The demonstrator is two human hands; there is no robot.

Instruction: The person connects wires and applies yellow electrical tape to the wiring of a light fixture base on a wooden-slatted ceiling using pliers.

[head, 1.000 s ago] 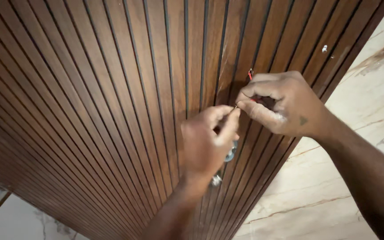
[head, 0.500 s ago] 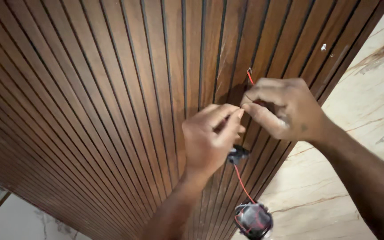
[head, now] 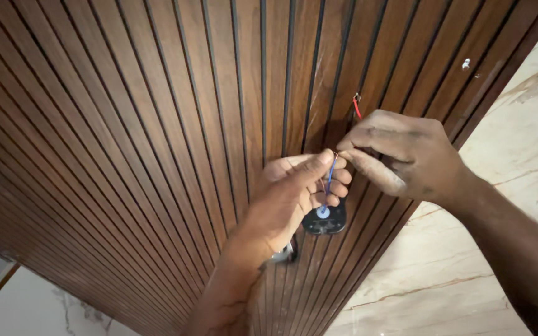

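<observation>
Both hands are raised against a dark brown slatted wood panel (head: 157, 124). My left hand (head: 294, 193) pinches the end of a thin blue wire (head: 330, 180) between thumb and forefinger. My right hand (head: 400, 155) pinches the same wire end from the right, fingertips meeting at the bare strands. The blue wire runs down to a small black round fitting (head: 324, 219) hanging just below my left fingers. A red wire (head: 357, 107) comes out of a small hole in the panel above my right hand.
A marble-look beige surface (head: 499, 186) borders the panel on the right and lower left. A small white screw or plug (head: 466, 63) sits in the panel at upper right. A small metal piece (head: 284, 254) shows beside my left wrist.
The view has shifted so the hanging black part on the red wire at the bottom is out of view. Both hands have closed in on the wire ends, and the blue wire now shows.
</observation>
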